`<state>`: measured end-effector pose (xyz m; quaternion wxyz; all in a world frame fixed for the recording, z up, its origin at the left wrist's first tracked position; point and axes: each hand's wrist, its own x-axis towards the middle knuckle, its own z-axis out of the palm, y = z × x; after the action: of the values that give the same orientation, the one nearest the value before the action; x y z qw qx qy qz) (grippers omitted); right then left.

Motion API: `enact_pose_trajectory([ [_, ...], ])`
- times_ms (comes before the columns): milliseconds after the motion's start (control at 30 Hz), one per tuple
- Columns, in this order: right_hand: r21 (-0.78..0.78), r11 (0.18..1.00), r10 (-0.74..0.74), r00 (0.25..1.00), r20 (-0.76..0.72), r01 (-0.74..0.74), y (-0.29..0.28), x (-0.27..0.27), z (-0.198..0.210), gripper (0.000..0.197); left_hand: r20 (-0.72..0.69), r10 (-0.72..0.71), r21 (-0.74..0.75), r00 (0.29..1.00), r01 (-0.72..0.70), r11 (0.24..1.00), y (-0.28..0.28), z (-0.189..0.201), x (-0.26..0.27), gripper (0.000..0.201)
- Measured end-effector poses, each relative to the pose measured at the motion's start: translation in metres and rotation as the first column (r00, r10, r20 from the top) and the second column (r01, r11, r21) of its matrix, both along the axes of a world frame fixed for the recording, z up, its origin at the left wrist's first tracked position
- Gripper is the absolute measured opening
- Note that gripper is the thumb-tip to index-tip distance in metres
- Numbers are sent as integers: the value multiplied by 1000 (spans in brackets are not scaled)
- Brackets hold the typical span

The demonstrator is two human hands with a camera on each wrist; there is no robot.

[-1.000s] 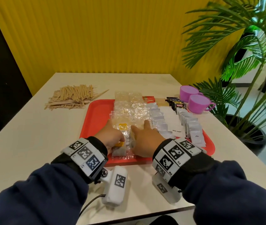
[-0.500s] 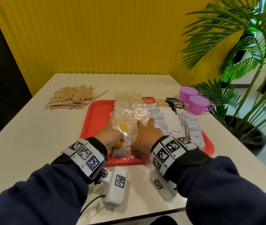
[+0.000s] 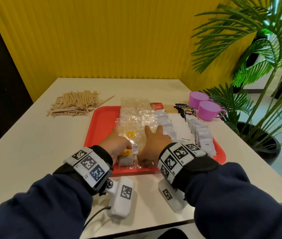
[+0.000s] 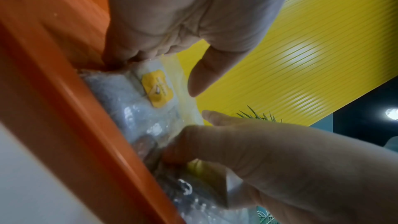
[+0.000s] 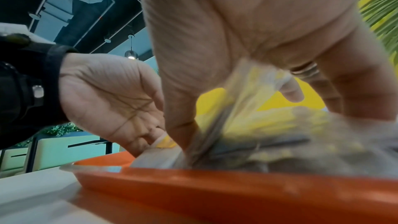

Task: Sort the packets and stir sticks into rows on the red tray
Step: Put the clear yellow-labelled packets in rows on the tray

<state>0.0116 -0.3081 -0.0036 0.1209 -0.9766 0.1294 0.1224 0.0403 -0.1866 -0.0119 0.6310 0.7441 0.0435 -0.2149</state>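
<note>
1. Left hand (image 3: pixel 117 147) sat at the near edge of the tray (image 3: pixel 100 128), fingers curled onto a clear tea-bag packet (image 3: pixel 126 159) with a yellow tag. Looked like a pinch, though the fingertips were hidden from the head cam.
2. Right hand (image 3: pixel 151 145) was right beside it, thumb down into the crinkly clear packets (image 3: pixel 136 118), two fingers sticking out straight. The right wrist cam showed it gripping a clear packet (image 5: pixel 254 91), blurry though.
3. I reckoned the step was squaring up the near end of the clear-packet row. To do it well: hold the neighbours down with one hand, slide the loose one flush, don't drag the slippery plastic.
4. White packets (image 3: pixel 200 137) were already lined up to the right; the sticks (image 3: pixel 76 104) lay heaped on the surface, off the tray.
5. Only the left wrist cam showed the yellow tag (image 4: pixel 158 89) up close, left thumb hovering over it; only the head cam showed the rows.
</note>
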Motion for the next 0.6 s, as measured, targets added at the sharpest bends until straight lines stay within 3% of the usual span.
enact_pose_trajectory([
  [167, 4, 999, 53, 998, 38, -53, -8, 0, 7, 100, 114, 21, 111, 993, -33, 993, 5, 9, -7, 89],
  [300, 23, 997, 70, 996, 47, -71, -18, -6, 9, 106, 315, 17, 166, 949, -73, 983, 3, 21, -15, 61],
  [367, 38, 996, 78, 996, 41, -80, -22, -10, 10, 109, 251, -89, 186, 964, 42, 982, -3, 26, -19, 45],
  [433, 49, 996, 79, 996, 33, -80, -26, -14, 11, 107, 94, -164, 126, 982, 152, 980, -10, 26, -24, 34],
  [500, 48, 996, 69, 997, 38, -71, -29, -16, 12, 99, -28, -188, 78, 982, 190, 979, -15, 25, -30, 18],
  [600, 31, 998, 56, 998, 41, -58, -32, -19, 11, 91, -102, -194, 73, 976, 202, 977, -18, 23, -33, 19],
])
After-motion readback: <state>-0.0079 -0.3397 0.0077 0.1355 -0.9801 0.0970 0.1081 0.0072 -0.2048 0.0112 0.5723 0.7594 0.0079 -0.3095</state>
